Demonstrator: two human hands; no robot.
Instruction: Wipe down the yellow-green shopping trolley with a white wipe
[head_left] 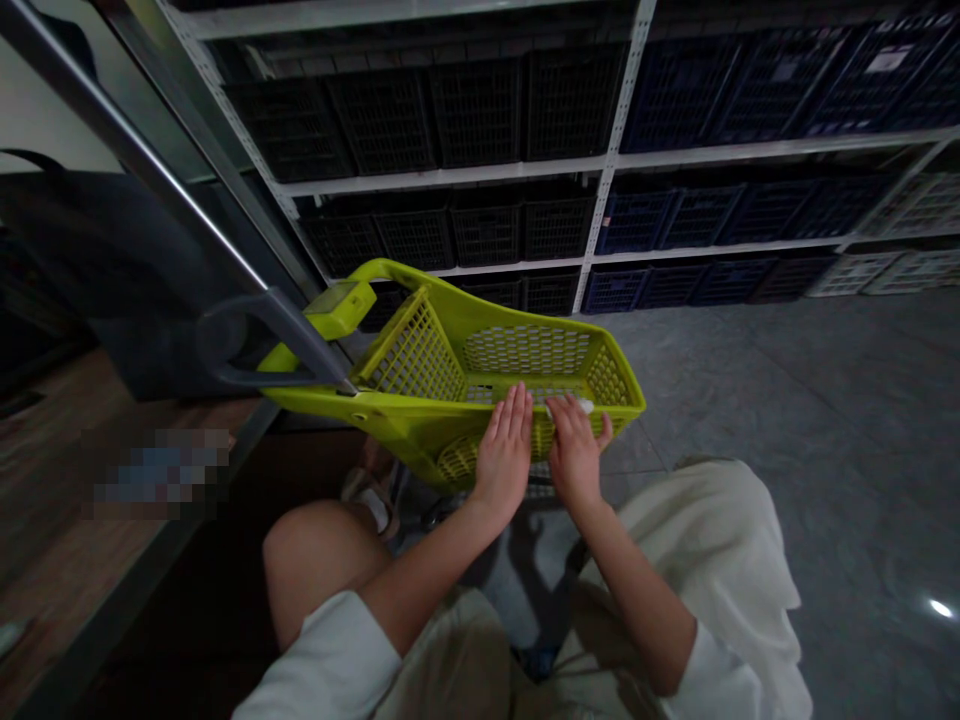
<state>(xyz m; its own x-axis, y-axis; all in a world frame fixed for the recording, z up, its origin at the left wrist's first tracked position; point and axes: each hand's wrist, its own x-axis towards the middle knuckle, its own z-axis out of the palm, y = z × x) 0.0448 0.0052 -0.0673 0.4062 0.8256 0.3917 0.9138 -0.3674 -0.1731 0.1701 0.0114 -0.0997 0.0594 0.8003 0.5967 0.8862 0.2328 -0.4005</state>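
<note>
A yellow-green plastic shopping basket (420, 350) with mesh walls stands tilted in front of my knees. My left hand (505, 452) lies flat on its near rim, fingers stretched out and together. My right hand (576, 447) rests beside it on the same rim, fingers curled over a small white thing (583, 405) that I cannot make out. A grey pull handle (247, 335) juts from the basket's left end.
Metal shelving (600, 160) with dark and blue plastic crates fills the wall behind the basket. A slanted metal rail (135, 150) runs at the left above a wooden surface (45, 480). Grey tiled floor (825, 400) stretches to the right.
</note>
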